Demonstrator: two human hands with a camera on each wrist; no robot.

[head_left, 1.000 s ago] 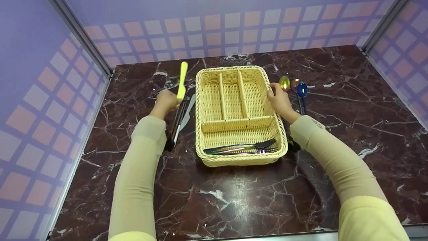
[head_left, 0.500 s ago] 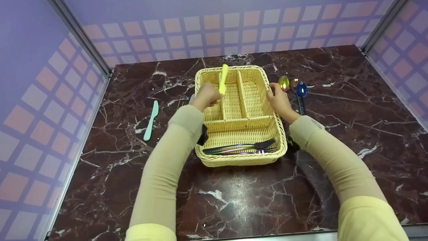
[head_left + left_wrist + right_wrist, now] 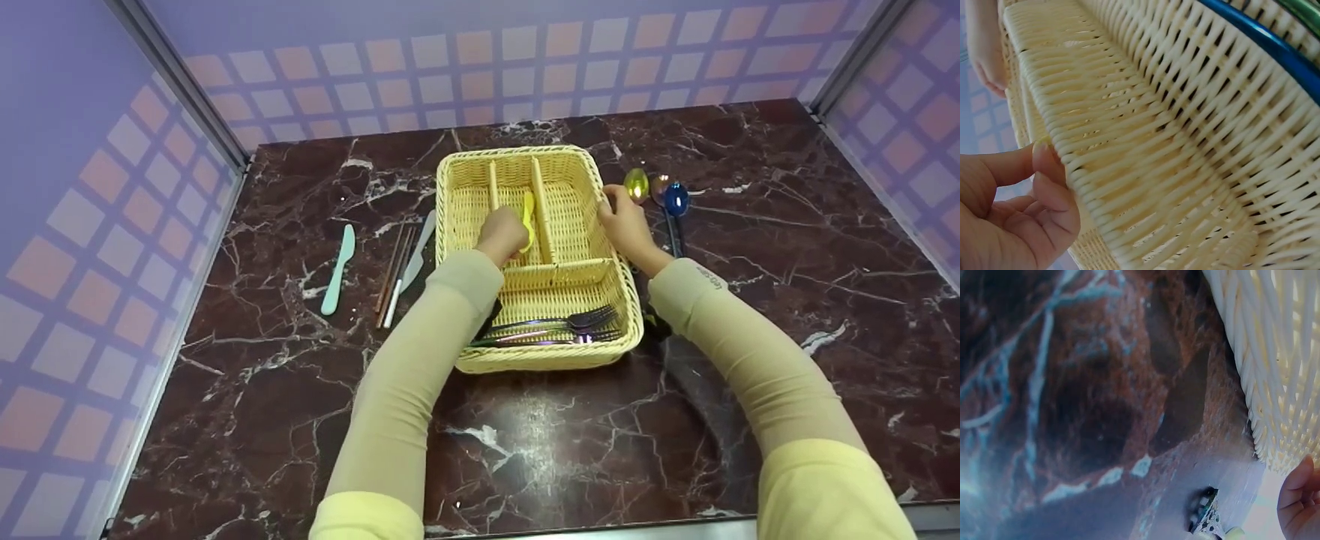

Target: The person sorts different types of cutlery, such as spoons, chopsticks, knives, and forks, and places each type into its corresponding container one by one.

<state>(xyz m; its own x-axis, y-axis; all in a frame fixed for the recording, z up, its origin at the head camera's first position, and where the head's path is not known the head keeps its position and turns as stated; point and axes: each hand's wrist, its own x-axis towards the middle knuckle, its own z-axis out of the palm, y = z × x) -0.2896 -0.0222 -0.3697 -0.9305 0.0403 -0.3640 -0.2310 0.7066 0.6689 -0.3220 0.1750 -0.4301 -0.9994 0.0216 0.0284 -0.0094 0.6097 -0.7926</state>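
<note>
My left hand (image 3: 504,232) pinches a yellow knife (image 3: 529,210) inside the middle back compartment of a cream woven cutlery basket (image 3: 551,364). The knife's far end points to the back of the basket. In the left wrist view, thumb and fingertips meet just behind the cross divider (image 3: 1100,135), and the knife is almost wholly hidden. My right hand (image 3: 626,225) holds the basket's right rim, thumb side toward the back. Dark, shiny forks (image 3: 555,324) lie across the wide front compartment; a blue handle (image 3: 1275,42) shows there in the left wrist view.
Left of the basket lie a mint knife (image 3: 339,270), dark chopsticks (image 3: 394,277) and a pale grey knife (image 3: 418,255). To the right, beyond my right hand, are a yellow spoon (image 3: 637,184) and a blue spoon (image 3: 676,199). Panel walls enclose the marble-patterned table (image 3: 255,420).
My left hand has carried the yellow knife rightward from beside the basket, over its left rim, and lowered it into the middle back compartment. The right hand has stayed on the rim.
</note>
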